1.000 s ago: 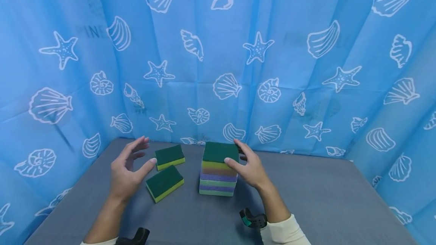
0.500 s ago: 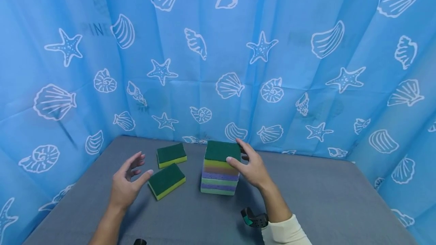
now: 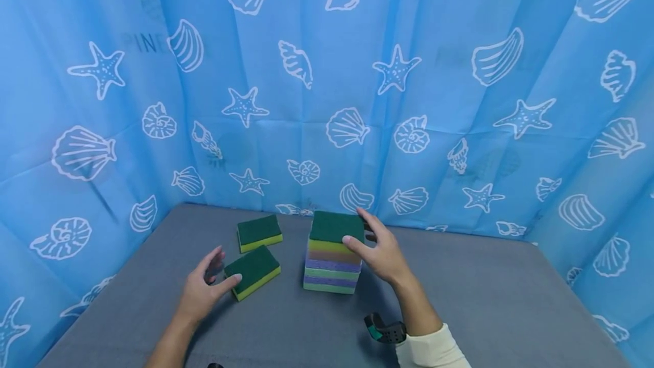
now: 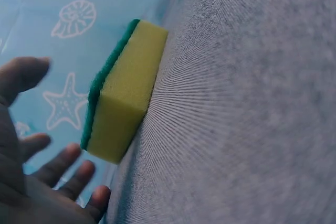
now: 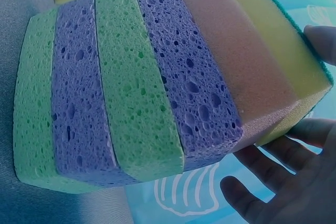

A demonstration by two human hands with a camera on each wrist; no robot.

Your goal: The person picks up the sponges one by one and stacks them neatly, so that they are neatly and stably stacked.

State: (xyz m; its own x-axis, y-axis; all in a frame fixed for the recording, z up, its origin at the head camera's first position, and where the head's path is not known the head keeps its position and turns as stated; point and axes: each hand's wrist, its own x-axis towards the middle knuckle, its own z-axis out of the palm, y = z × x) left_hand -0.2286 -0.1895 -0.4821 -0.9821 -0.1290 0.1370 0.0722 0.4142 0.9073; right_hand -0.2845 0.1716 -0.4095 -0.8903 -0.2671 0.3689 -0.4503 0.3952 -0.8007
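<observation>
Two yellow sponges with green scouring pads lie pad up left of centre: a front sponge (image 3: pixel 254 271) and a back sponge (image 3: pixel 259 230). My left hand (image 3: pixel 199 294) is at the front sponge's left end, fingers spread and thumb over its near corner in the head view; the left wrist view shows a gap between the fingers and the sponge (image 4: pixel 126 82). A stack of sponges (image 5: pixel 115 87) stands upright, green and purple layers below, then a pinkish one, with a yellow-and-green sponge (image 3: pixel 337 226) on top. My right hand (image 3: pixel 380 257) rests loosely against the stack's upper right end.
Everything stands on a grey cloth-covered table (image 3: pixel 475 294). A blue curtain (image 3: pixel 327 84) with white shells and starfish rises behind the table and along both sides. A dark wrist strap (image 3: pixel 384 329) sits below my right hand.
My left hand has come down and to the right, from beside the back sponge to the front sponge's left end. My right hand stays at the stack; the view shifts slightly.
</observation>
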